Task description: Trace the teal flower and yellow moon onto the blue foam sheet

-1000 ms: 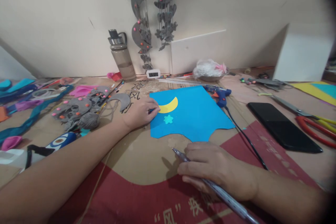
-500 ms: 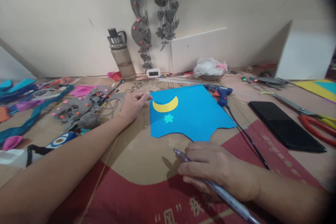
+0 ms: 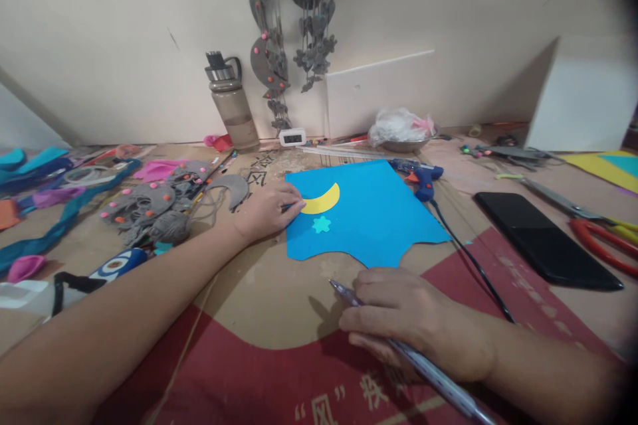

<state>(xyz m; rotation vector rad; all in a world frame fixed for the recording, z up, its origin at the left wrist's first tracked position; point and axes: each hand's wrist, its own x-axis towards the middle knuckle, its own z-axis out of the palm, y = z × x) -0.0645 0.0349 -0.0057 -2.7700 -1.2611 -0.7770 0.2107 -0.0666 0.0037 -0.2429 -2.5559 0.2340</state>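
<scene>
My left hand [image 3: 272, 210] has its thumb and fingers pinched together at the left tip of a yellow crescent [image 3: 323, 202], covering that end. The crescent lies on a blue sheet [image 3: 373, 212] with a cut, wavy lower edge. Just below it is a small turquoise star-like cutout [image 3: 321, 224]. Closed around a pen [image 3: 423, 372], my right hand [image 3: 413, 322] rests on the cardboard below the sheet, the pen's tip pointing up and left.
A glue gun [image 3: 425, 179] touches the sheet's right side, its cord trailing toward me. Farther right are a phone [image 3: 543, 239] and red-handled scissors [image 3: 593, 232]. A bottle [image 3: 232, 106] stands at the back; grey felt pieces [image 3: 149, 202] clutter the left.
My left hand has moved right and slightly down, from the sheet's upper left corner onto the crescent's left tip, uncovering a grey crescent behind. My right hand and pen stay put.
</scene>
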